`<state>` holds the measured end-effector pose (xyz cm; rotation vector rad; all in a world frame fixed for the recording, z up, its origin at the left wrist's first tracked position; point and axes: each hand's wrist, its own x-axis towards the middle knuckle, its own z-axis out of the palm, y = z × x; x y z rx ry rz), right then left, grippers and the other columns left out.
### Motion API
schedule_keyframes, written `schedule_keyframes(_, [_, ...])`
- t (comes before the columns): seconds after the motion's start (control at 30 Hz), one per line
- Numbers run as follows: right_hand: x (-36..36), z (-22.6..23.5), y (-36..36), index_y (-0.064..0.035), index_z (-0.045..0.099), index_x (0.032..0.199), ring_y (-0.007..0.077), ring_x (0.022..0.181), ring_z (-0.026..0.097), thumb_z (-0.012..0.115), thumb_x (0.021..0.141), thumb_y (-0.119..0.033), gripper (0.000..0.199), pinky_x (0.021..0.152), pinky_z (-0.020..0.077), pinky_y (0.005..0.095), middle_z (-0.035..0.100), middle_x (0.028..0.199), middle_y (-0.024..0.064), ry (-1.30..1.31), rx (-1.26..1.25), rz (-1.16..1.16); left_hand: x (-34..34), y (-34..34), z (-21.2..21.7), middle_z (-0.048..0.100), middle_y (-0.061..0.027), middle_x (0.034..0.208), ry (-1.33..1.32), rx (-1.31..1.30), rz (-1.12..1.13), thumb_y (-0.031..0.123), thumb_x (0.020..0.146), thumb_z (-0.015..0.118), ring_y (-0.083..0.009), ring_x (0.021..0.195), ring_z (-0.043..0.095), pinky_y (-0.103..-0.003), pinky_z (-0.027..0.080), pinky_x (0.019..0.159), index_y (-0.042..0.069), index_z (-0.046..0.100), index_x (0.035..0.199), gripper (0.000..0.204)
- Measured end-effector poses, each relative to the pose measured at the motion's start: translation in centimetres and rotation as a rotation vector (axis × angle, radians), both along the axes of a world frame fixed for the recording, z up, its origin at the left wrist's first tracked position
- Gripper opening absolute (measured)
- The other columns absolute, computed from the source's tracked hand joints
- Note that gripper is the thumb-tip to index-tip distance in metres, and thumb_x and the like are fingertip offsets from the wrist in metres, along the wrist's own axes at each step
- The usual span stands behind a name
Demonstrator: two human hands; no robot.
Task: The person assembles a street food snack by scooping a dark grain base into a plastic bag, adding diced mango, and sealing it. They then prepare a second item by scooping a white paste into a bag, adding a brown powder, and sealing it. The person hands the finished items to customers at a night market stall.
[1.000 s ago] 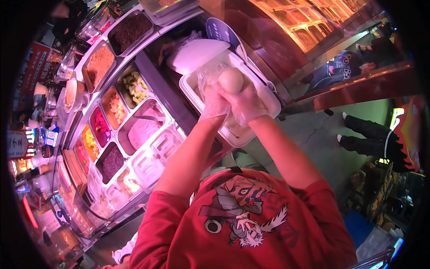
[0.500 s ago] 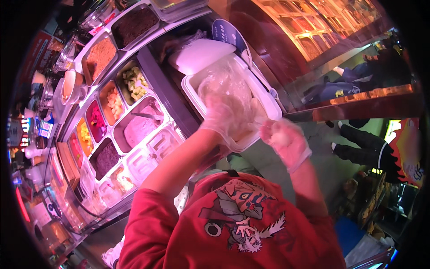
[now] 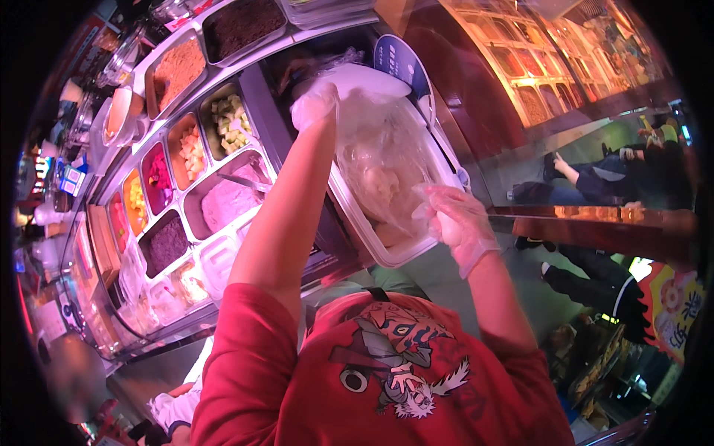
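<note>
A white rectangular tub stands in front of me, lined or covered with a clear plastic sheet. Pale, soft dough-like pieces show through the plastic. My left hand, in a clear glove, is closed on the sheet's far left edge, beside the tub's white lid. At the near right corner, my gloved right hand has a small white dough-like lump in its curled fingers. Its fingertips are at the plastic's edge; whether they pinch it I cannot tell.
On the left, a counter holds metal pans of diced green fruit, orange cubes, purple mash and lilac paste with a utensil in it. A blue round-topped sign stands behind the tub. Other people are at the right.
My left hand has moved from inside the tub to its far left edge, drawing the plastic across the top. My right hand has shifted slightly left, still with the white lump.
</note>
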<state>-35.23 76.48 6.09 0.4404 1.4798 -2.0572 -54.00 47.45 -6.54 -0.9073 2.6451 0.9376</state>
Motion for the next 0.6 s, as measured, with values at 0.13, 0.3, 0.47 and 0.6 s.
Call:
schedule_keyframes(0.13, [0.0,-0.4,0.7,0.005,0.059,0.129,0.0185,0.068,0.06,0.062,0.095,-0.031,0.05,0.061,0.0512,0.0284,0.068,0.102,0.0169,-0.21,-0.434,-0.01,-2.2,0.9,-0.1,0.064,-0.0216,0.118,0.026,0.59,0.147,0.033,0.085,0.074,-0.0349,0.103,0.063,-0.047,0.05,0.091,-0.005,0.059,0.125,0.057])
schedule_keyframes(0.3, [-0.7,1.9,1.2,0.0051,0.056,0.134,0.0229,0.079,0.061,0.068,0.09,-0.027,0.055,0.074,0.0543,0.0408,0.063,0.115,0.0231,-0.21,-0.658,0.0,2.5,2.1,3.8,0.063,-0.0195,0.122,0.313,1.367,0.46,0.035,0.085,0.073,-0.0307,0.107,0.061,-0.045,0.049,0.094,-0.006,0.058,0.127,0.06])
schedule_keyframes(0.47, [-2.4,2.6,2.3,0.0011,0.054,0.137,0.0209,0.083,0.059,0.076,0.082,-0.014,0.061,0.074,0.0525,0.033,0.061,0.121,0.0217,0.016,-0.766,0.146,17.3,6.1,9.5,0.064,-0.0119,0.118,0.504,1.177,0.391,0.037,0.085,0.075,-0.0215,0.103,0.062,-0.036,0.05,0.09,-0.002,0.056,0.132,0.064])
schedule_keyframes(0.6, [-3.9,4.0,-0.7,0.0004,0.051,0.137,0.0226,0.087,0.06,0.076,0.081,-0.01,0.062,0.076,0.0542,0.0328,0.058,0.128,0.0241,0.127,-0.659,0.106,24.8,10.2,9.3,0.065,-0.0076,0.115,0.499,1.301,0.446,0.031,0.087,0.077,-0.0172,0.101,0.063,-0.032,0.052,0.088,0.003,0.056,0.13,0.056])
